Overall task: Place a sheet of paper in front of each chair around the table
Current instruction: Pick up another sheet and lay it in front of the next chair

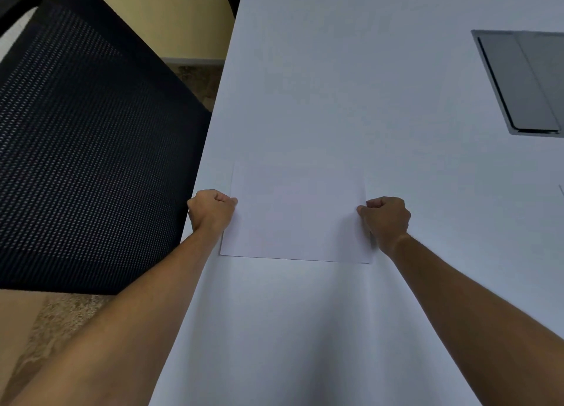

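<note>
sheet: paper (297,213) lying flat on the desk (381,85), beside the mesh chair (85,149)
fingers: left hand (211,209) and right hand (387,221) each pinching a side edge
layout: sheet's long axis spans between both hands, neither nearer

Dim, even light — soft focus, edges bowed.

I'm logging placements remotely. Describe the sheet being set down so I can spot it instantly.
Start at the white table, along its edge beside the black mesh chair. The paper sheet is there, pinched between left hand and right hand, distinct only by its thin edge outline.
</note>
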Tool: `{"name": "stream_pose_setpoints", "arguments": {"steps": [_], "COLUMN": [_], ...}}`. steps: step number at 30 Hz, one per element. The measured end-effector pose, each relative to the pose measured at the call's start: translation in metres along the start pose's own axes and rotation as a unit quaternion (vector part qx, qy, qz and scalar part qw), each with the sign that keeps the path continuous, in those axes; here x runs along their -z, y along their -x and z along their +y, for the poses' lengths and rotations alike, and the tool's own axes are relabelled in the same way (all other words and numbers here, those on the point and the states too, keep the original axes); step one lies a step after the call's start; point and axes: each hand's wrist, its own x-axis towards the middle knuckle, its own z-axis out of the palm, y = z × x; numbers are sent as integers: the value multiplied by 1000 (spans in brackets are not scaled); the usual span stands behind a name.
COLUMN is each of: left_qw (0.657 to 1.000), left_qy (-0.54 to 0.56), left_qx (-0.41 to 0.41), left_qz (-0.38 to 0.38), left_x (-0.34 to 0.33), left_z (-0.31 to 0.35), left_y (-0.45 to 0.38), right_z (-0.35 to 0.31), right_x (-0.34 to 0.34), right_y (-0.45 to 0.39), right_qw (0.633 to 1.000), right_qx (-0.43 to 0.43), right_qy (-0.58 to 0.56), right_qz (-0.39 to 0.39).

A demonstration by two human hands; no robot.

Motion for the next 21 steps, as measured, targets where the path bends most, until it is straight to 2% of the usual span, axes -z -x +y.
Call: {"name": "stream_pose_setpoints", "arguments": {"steps": [21], "left_qw": [1000], "left_qy": [-14], "left_qx": [-18], "left_qz": [8], "left_x": [-4], "left_z": [-3], "left_y": [2], "right_z": [8], "right_x": [-4], "right_y": [-1], "right_qw": [999], "right_qx": [37], "right_qy": [24], "right_qz": [8]}}
